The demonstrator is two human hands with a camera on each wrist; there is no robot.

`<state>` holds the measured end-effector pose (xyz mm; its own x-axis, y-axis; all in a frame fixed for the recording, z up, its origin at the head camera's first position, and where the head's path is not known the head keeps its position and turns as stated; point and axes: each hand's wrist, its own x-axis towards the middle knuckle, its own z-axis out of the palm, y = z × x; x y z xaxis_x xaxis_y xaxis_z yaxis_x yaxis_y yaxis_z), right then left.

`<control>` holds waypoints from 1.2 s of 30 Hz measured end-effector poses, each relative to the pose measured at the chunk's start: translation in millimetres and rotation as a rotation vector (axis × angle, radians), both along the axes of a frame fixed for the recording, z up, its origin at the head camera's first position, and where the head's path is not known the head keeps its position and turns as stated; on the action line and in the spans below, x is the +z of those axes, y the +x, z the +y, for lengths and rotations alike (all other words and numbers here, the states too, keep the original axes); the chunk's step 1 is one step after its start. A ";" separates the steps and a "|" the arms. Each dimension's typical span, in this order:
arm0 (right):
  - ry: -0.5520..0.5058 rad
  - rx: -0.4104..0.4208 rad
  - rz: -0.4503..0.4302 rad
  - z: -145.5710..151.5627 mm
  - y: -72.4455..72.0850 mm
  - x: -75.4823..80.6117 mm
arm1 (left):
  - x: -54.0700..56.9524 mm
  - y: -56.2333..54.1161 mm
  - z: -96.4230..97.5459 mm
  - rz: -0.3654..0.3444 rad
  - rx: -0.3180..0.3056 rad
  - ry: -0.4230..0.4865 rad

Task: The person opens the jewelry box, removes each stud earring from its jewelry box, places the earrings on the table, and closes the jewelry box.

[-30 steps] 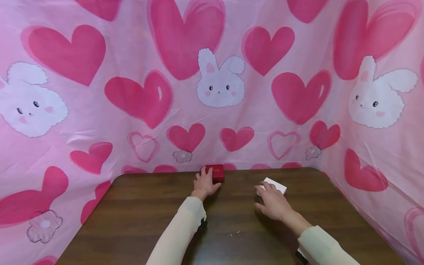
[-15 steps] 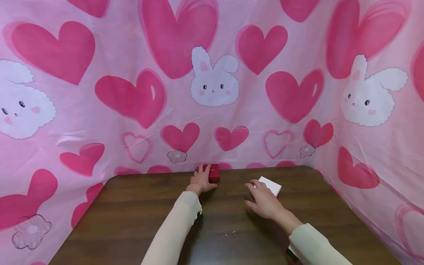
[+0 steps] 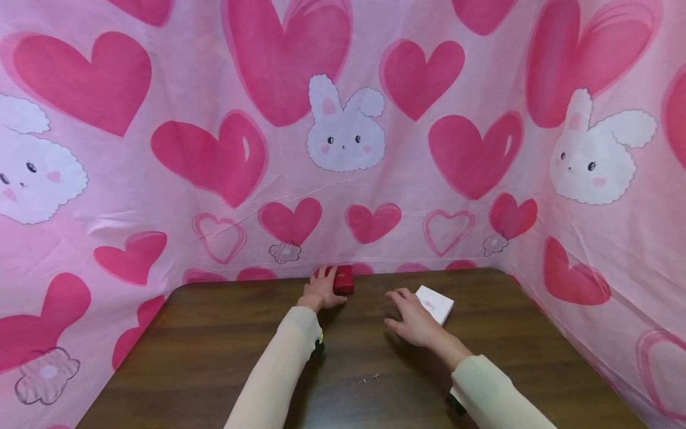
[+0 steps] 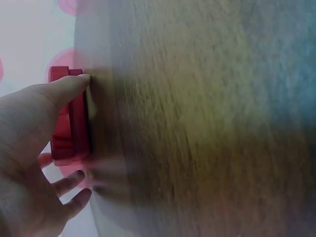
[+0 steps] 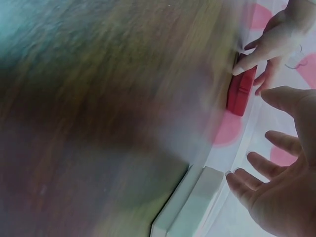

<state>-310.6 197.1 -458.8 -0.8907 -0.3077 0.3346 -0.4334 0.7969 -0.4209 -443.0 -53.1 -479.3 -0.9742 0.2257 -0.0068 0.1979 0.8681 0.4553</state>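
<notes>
From my far end, the head view shows pink cloth (image 3: 184, 179) printed with hearts and white rabbit faces at left; it runs behind and round to the right of a dark brown, wood-grained bench (image 3: 203, 357). A pale cream sleeve (image 3: 268, 375) reaches in next, with a dark band (image 3: 318, 347) at its wrist. Beyond the cuff, my left hand (image 3: 319, 292) lies over the left end of a small red rectangular box (image 3: 344, 280) with a gold marking on top. The grip there is loose, its fingers spread rather than curled; in the left wrist view the thumb crosses the box, though I cannot tell how firmly it touches. The red box sits at the bench's far edge, beside the cloth.

Further right and nearer me lie two tiny silvery pieces (image 3: 376, 377), close together, too small for me to make out. My right hand (image 3: 414, 319) hangs past them with relaxed fingers, its grip holding nothing. Just beyond it, a flat white box (image 3: 436, 304) with faint reddish print rests at an angle on the bench; I cannot tell whether fingers and box touch. The right sleeve (image 3: 498, 393) comes last, pale green-white.
</notes>
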 end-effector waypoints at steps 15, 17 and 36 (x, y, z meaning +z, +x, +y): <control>-0.017 -0.051 -0.056 -10.4 -6.2 -0.5 | 2.6 2.8 0.4 0.021 0.061 0.018; -0.022 -0.058 -0.058 -10.7 -8.6 0.8 | 3.9 3.5 1.8 0.025 0.073 0.026; -0.092 -0.063 -0.093 -16.1 -23.7 0.0 | 13.3 6.6 -7.4 -0.013 0.049 0.232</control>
<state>-334.3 181.0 -458.9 -0.9358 -0.2224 0.2737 -0.3396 0.7772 -0.5297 -436.4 -60.5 -466.0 -0.9843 0.1746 0.0270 0.1506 0.7487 0.6456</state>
